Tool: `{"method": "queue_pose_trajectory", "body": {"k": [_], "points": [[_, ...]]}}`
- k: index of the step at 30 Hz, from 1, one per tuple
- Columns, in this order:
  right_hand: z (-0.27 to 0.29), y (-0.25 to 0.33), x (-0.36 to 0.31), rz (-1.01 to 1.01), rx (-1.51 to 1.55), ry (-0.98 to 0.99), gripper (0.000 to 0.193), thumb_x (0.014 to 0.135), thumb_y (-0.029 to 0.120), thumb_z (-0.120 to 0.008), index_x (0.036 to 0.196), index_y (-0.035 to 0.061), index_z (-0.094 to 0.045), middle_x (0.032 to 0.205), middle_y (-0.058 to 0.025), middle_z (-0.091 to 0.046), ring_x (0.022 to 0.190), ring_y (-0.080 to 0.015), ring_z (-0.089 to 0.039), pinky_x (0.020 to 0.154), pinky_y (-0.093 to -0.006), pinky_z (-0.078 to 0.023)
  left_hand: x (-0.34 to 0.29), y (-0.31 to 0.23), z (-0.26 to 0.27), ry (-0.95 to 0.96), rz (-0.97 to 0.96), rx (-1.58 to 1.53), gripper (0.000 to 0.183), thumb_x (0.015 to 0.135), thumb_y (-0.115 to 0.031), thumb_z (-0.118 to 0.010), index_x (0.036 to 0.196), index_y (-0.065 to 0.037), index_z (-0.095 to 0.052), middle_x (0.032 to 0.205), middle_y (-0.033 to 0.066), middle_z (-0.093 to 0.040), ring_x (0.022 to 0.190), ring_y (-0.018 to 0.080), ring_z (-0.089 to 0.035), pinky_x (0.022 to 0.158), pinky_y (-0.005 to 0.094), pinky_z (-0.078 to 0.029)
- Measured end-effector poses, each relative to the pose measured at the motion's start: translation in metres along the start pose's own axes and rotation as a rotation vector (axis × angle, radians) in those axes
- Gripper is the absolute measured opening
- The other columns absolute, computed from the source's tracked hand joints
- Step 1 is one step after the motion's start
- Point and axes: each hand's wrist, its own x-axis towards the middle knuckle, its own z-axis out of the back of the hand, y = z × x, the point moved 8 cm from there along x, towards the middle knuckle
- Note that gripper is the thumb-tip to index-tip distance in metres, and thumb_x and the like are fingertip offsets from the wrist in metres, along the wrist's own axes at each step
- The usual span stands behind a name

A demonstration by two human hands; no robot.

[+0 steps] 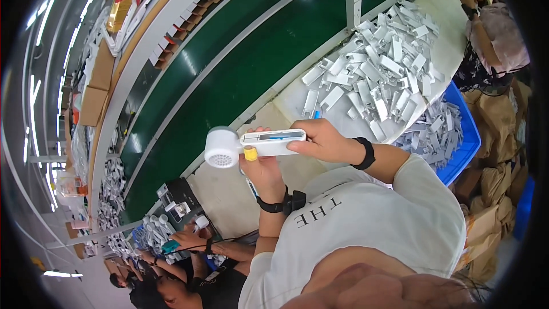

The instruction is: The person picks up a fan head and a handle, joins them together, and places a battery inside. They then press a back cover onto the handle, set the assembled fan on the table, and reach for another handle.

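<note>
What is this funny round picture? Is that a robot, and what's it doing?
No robot here! These are a person's own bare hands. The camera sits on their head and looks down; its very wide lens bends straight edges. The left hand and right hand together hold a white gadget with a round head. On the pale table lies a big pile of white pieces. Beside it, a blue bin holds more pieces. Across the table runs a long green surface. At the lower left, other people work too.
</note>
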Motion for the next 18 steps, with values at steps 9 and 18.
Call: {"method": "queue_pose_trajectory", "body": {"k": [9, 18], "points": [[0.037, -0.039, 0.009, 0.021, -0.141, -0.121, 0.025, 0.076, 0.024, -0.064, 0.074, 0.0014, -0.053, 0.062, -0.0084, -0.05, 0.057, -0.0167, -0.049, 0.052, -0.0284, -0.039, 0.02, 0.058, -0.003, 0.049, 0.149, 0.018, 0.033, 0.088, -0.019, -0.053, 0.113, 0.001, -0.047, 0.102, 0.0139, -0.058, 0.094, 0.0254, -0.057, 0.087, 0.0379, -0.045], [0.038, -0.039, 0.012, 0.083, -0.179, 0.022, 0.029, 0.079, 0.026, -0.064, 0.089, 0.0004, -0.055, 0.073, -0.0115, -0.054, 0.062, -0.0193, -0.053, 0.056, -0.0288, -0.043, 0.013, 0.056, -0.001, 0.132, 0.154, -0.062, 0.034, 0.088, -0.024, -0.052, 0.114, -0.003, -0.047, 0.105, 0.0102, -0.056, 0.101, 0.0228, -0.053, 0.093, 0.0382, -0.041]]}}
